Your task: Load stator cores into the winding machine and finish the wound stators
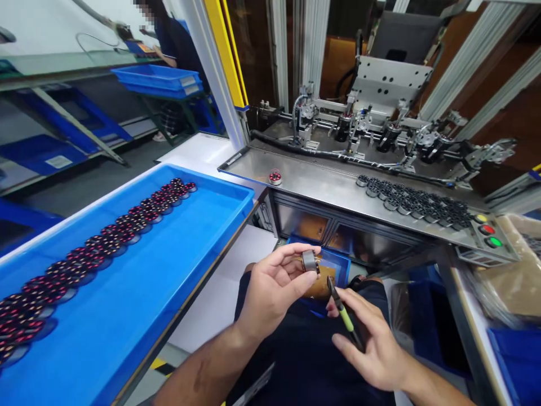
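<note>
Between the thumb and fingers of my left hand [276,285] is a small grey cylindrical motor part [310,261], with thin wires on its left side. My right hand [372,335] holds cutting pliers [345,317] with green and black handles. The pliers' tip points up and left, below the motor part and apart from it. Both hands are over my lap, in front of the machine's metal ledge [321,189].
On the left, a blue tray [169,282] holds rows of red and black motor parts [97,248]. One red part [275,177] and several black parts [414,203] sit on the ledge. A button box [488,239] is at right. A person [169,42] is at the back left.
</note>
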Available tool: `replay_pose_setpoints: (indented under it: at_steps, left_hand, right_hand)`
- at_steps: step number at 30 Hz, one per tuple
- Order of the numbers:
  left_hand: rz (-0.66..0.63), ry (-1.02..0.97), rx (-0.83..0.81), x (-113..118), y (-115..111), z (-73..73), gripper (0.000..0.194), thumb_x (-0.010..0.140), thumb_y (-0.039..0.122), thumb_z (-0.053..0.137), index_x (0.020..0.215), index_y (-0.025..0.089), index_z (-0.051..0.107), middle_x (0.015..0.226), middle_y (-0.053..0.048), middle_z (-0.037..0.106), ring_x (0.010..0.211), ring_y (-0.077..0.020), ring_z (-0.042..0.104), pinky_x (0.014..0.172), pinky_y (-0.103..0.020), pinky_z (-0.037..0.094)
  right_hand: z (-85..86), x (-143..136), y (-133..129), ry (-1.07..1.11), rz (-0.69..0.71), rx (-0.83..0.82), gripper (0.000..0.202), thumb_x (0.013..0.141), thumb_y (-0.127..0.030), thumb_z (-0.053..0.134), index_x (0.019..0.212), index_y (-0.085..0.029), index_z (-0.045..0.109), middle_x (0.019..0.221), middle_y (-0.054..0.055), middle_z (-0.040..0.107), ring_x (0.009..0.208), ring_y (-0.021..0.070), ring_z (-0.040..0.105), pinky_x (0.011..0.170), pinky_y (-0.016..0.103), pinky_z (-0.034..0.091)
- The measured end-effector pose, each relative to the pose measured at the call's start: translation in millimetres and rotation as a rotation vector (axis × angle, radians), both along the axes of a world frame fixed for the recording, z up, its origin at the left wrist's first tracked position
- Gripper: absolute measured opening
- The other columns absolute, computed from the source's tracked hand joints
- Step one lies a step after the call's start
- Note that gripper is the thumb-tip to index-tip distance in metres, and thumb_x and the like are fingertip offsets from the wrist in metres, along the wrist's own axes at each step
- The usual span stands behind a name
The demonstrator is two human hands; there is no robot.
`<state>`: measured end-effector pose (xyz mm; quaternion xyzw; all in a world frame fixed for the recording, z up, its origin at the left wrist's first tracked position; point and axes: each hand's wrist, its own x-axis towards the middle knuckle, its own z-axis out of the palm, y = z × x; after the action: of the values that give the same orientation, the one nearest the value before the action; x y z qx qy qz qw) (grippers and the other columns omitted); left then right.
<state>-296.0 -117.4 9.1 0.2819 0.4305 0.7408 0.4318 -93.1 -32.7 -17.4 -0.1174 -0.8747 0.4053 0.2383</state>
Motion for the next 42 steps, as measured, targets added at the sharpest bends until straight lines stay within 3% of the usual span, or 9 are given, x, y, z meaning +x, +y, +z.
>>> replay_pose_setpoints:
  at_steps: [8, 17, 22, 27, 33, 42]
  left_hand:
    - [-0.043, 0.075, -0.003, 7.8, -6.0, 12.1, 0.032, 0.082, 0.013, 0.076, 0.112, 0.024, 0.071, 0.106, -0.003, 0.077, 0.094, -0.0117, 0.073, 0.089, -0.019, 0.058]
    - [-0.01, 0.121, -0.063, 8.5, -7.8, 14.1, 0.03, 0.081, 0.015, 0.078, 0.11, 0.021, 0.072, 0.11, -0.006, 0.076, 0.096, -0.0141, 0.073, 0.09, -0.021, 0.058]
    - [-0.017, 0.114, -0.062, 8.3, -5.8, 12.7, 0.031, 0.08, 0.014, 0.078, 0.11, 0.02, 0.071, 0.107, -0.006, 0.076, 0.095, -0.0141, 0.072, 0.088, -0.021, 0.058]
    - [-0.031, 0.1, 0.023, 6.8, -6.9, 7.1, 0.032, 0.083, 0.014, 0.075, 0.113, 0.023, 0.069, 0.117, -0.007, 0.074, 0.098, -0.0146, 0.071, 0.087, -0.023, 0.058]
    - [0.071, 0.199, 0.09, 8.7, -9.1, 7.0, 0.02, 0.09, 0.015, 0.067, 0.107, 0.024, 0.071, 0.115, -0.004, 0.074, 0.112, -0.0152, 0.068, 0.098, -0.024, 0.053]
    - [0.079, 0.292, 0.079, 8.0, -14.1, 10.8, 0.021, 0.09, 0.013, 0.065, 0.105, 0.026, 0.071, 0.116, -0.003, 0.074, 0.109, -0.0154, 0.069, 0.094, -0.024, 0.054]
  right_hand:
    - [2.8, -3.3, 5.3, 0.064, 0.039, 0.035, 0.074, 0.085, -0.015, 0.061, 0.153, -0.028, 0.034, 0.134, 0.01, 0.061, 0.121, 0.0223, 0.061, 0.107, 0.034, 0.05]
    - [1.6, -8.2, 4.7, 0.101, 0.087, -0.093, 0.07, 0.085, -0.01, 0.057, 0.15, -0.027, 0.039, 0.101, 0.007, 0.063, 0.087, 0.0194, 0.063, 0.08, 0.035, 0.057]
    - [-5.4, -5.5, 2.6, 0.117, 0.055, -0.07, 0.07, 0.085, -0.004, 0.051, 0.151, -0.029, 0.04, 0.089, 0.004, 0.059, 0.08, 0.0179, 0.062, 0.074, 0.032, 0.056]
    - [-6.6, -3.4, -0.9, 0.107, 0.01, -0.048, 0.07, 0.084, -0.004, 0.051, 0.149, -0.027, 0.041, 0.094, 0.006, 0.062, 0.081, 0.0175, 0.064, 0.077, 0.03, 0.057]
    - [1.2, -7.2, -4.1, 0.114, 0.034, -0.025, 0.074, 0.08, -0.006, 0.052, 0.15, -0.025, 0.039, 0.104, 0.008, 0.061, 0.094, 0.0206, 0.063, 0.088, 0.034, 0.056]
    - [7.6, -18.5, 0.7, 0.158, 0.052, -0.013, 0.074, 0.079, -0.005, 0.052, 0.149, -0.024, 0.041, 0.102, 0.008, 0.061, 0.093, 0.0209, 0.063, 0.083, 0.033, 0.057]
